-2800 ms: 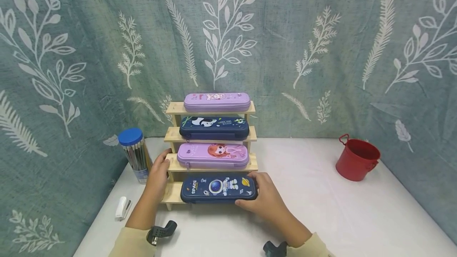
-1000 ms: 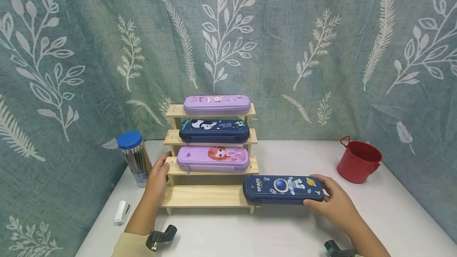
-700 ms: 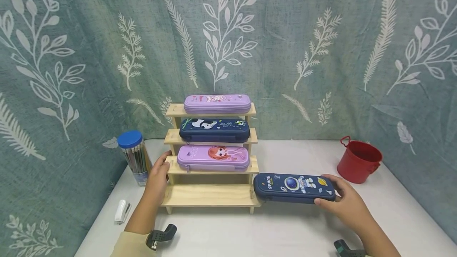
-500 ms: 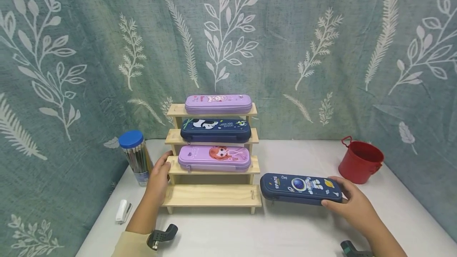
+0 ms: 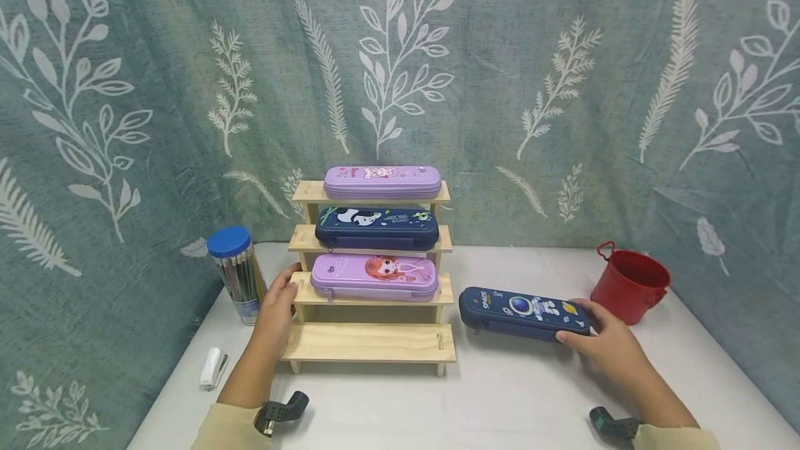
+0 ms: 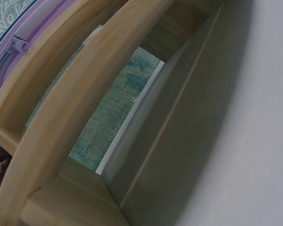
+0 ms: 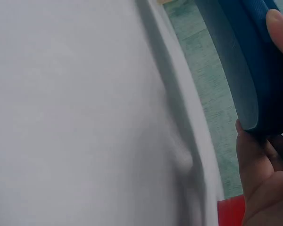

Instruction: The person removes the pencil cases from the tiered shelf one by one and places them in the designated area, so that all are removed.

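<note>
My right hand (image 5: pixel 609 342) grips the right end of a navy pencil case (image 5: pixel 525 312) with an astronaut print, thumb on its front side. The right wrist view shows the case's underside (image 7: pixel 236 70), raised off the table. My left hand (image 5: pixel 275 311) holds the left side of a four-tier wooden display rack (image 5: pixel 369 342), with fingertips partly hidden behind the wood. On the upper tiers lie a light purple pencil case (image 5: pixel 381 182) at the top, a navy panda pencil case (image 5: pixel 377 228) below it, and a purple pencil case (image 5: pixel 375 276) with a girl print. The bottom tier is bare.
A red bucket (image 5: pixel 631 285) stands just behind my right hand. Left of the rack are a blue-lidded tub of pencils (image 5: pixel 237 273) and a white stapler (image 5: pixel 214 368). A leaf-patterned curtain (image 5: pixel 475 89) backs the white table (image 5: pixel 400 401).
My right hand has slid the astronaut pencil case rightward off the bottom tier, then moved it slightly back and tilted it. The left hand has stayed at the rack.
</note>
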A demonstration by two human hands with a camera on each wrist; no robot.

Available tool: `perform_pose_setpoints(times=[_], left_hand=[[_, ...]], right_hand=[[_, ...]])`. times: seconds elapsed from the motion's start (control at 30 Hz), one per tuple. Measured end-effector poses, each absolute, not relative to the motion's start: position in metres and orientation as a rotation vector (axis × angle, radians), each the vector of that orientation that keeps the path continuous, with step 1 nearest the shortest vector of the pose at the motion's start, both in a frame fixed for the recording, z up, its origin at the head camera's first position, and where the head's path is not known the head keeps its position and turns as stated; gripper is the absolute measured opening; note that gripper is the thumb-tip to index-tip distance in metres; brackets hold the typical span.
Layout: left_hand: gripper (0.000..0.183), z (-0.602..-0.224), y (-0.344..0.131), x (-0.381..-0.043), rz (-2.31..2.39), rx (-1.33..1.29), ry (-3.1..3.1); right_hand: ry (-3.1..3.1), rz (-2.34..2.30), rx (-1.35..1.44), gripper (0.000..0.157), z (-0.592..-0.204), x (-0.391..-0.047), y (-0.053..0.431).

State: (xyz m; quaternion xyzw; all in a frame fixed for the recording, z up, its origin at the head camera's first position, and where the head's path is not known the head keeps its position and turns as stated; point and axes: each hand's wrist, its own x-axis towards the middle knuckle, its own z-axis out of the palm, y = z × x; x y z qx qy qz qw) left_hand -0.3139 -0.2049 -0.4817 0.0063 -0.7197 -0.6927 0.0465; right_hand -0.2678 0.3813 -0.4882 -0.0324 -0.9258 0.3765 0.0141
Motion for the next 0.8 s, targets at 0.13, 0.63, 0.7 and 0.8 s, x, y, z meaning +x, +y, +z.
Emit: perform_pose_setpoints(times=[0.13,0.63,0.7,0.8], left_hand=[[0.052,-0.484,-0.206,-0.315,-2.121,0.024,-2.188],[0.051,-0.483,-0.206,-0.311,-2.124,0.047,-2.181],[0.051,-0.483,-0.206,-0.312,-2.127,0.039,-2.178],[0.051,-0.482,-0.206,-0.313,-2.127,0.034,-2.177]], right_hand=[[-2.868,1.159,-0.047,0.102,-0.491,-0.289,0.386],[-2.941,0.998,-0.049,0.111,-0.493,-0.338,0.398],[-2.942,0.999,-0.041,0.113,-0.492,-0.343,0.399],[-2.955,0.991,-0.031,0.114,-0.490,-0.351,0.400]])
